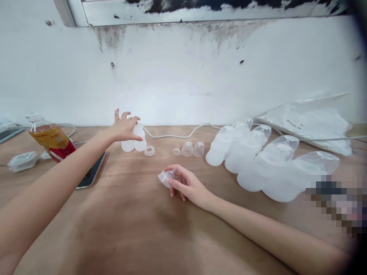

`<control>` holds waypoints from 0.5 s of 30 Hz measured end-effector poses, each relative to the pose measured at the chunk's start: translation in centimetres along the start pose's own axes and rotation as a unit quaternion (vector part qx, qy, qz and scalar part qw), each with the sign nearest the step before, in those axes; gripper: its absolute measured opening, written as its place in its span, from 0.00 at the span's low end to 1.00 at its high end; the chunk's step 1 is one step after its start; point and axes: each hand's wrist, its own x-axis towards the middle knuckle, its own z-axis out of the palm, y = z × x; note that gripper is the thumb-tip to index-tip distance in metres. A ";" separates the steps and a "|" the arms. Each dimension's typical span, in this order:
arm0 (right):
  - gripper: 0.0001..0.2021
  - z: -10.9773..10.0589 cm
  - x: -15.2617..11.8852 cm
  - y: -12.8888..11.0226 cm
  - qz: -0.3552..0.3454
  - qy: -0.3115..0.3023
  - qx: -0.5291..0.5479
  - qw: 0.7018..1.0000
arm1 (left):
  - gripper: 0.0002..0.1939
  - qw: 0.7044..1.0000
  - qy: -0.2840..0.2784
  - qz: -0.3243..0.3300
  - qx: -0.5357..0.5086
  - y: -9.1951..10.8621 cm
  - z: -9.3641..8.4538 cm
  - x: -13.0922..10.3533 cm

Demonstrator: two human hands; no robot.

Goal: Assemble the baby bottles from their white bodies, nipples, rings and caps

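Note:
My right hand pinches a clear baby bottle nipple set in a collar ring, tilted just above the table. My left hand reaches to the back of the table with its fingers spread. Its thumb and index finger are at the upper part of a frosted white bottle; whether they press on it I cannot tell. A second frosted bottle stands beside it, partly hidden by my hand. To their right lies a loose collar ring.
Further right are a small clear nipple and two clear dome caps. Several capped frosted bottles stand at the right, near a plastic bag. A phone and a drink bottle are at the left. A white cable runs along the wall.

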 end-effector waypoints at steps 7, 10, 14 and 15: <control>0.14 -0.5 0.3 0.3 -0.019 0.028 0.099 0.995 | 0.28 0.993 0.102 0.024 -0.052 2.4 -5.2 -3.2; 0.16 -0.5 0.3 0.3 -0.039 0.093 0.125 0.987 | 0.29 0.978 0.068 0.030 -0.195 5.3 -6.6 -6.6; 0.17 -0.4 0.3 0.1 -0.062 0.157 0.125 0.978 | 0.25 0.959 -0.022 0.013 -0.283 8.6 -4.1 -9.1; 0.17 -0.4 0.3 0.1 -0.065 0.164 0.124 0.976 | 0.25 0.952 -0.010 -0.013 -0.306 9.2 -3.0 -9.4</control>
